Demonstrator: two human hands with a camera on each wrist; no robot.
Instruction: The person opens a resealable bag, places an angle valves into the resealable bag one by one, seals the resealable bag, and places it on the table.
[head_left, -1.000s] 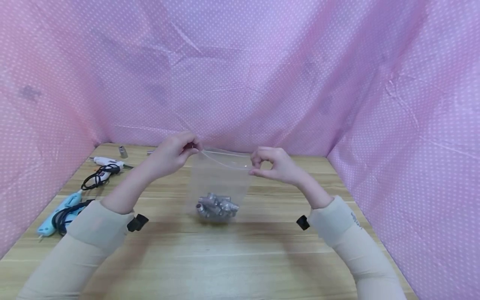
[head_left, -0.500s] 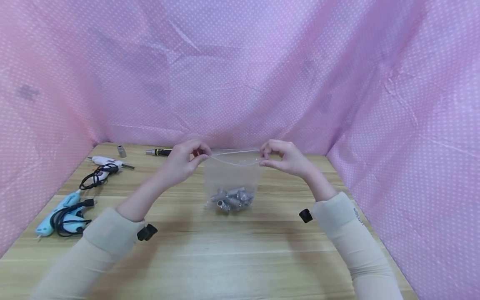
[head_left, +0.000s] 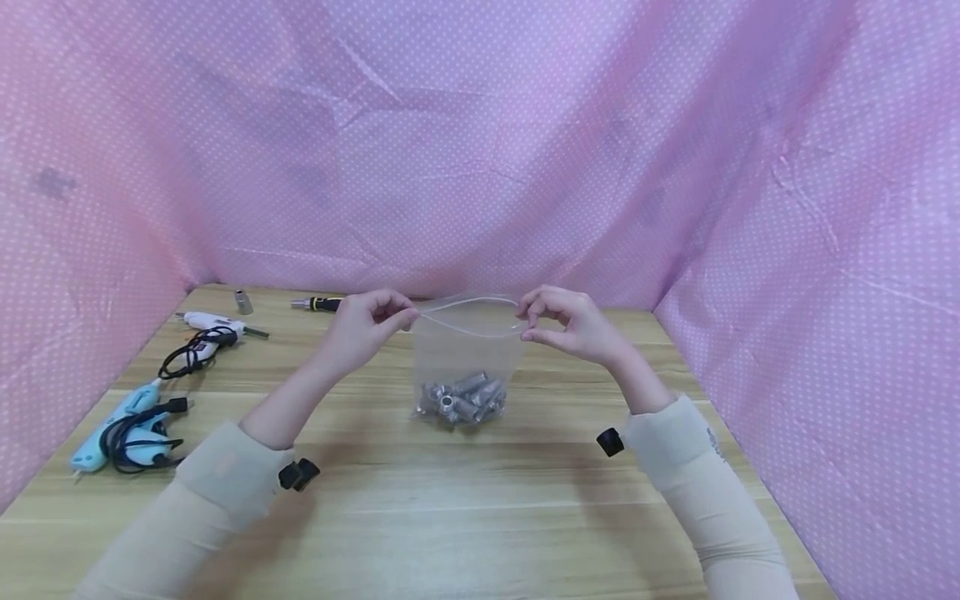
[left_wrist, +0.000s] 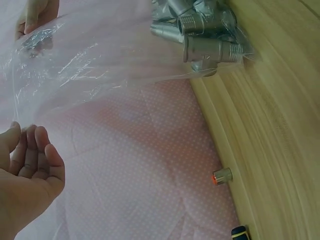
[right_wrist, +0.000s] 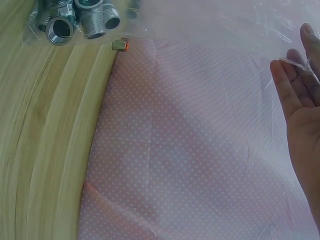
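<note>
A clear zip bag [head_left: 467,354] stands on the wooden table [head_left: 480,508], held up by its top corners. Several grey metal pipe fittings [head_left: 460,399] lie heaped in its bottom. My left hand [head_left: 373,321] pinches the bag's top left corner and my right hand [head_left: 558,323] pinches the top right corner, so the mouth stretches between them. The left wrist view shows the left hand [left_wrist: 27,172] below the bag film [left_wrist: 100,60] and the fittings [left_wrist: 202,35]. The right wrist view shows the right hand [right_wrist: 300,100] by the film and the fittings [right_wrist: 75,20].
At the left of the table lie a light blue glue gun [head_left: 120,425] with a black cord and a white glue gun [head_left: 210,323]. A small metal socket [head_left: 242,301] and a black-handled screwdriver [head_left: 318,304] lie by the back edge. Pink dotted cloth [head_left: 480,142] walls three sides.
Both hands have shifted to the right and drawn the bag's mouth taut between them. The bag now stands more upright, and the fittings have settled at its bottom.
</note>
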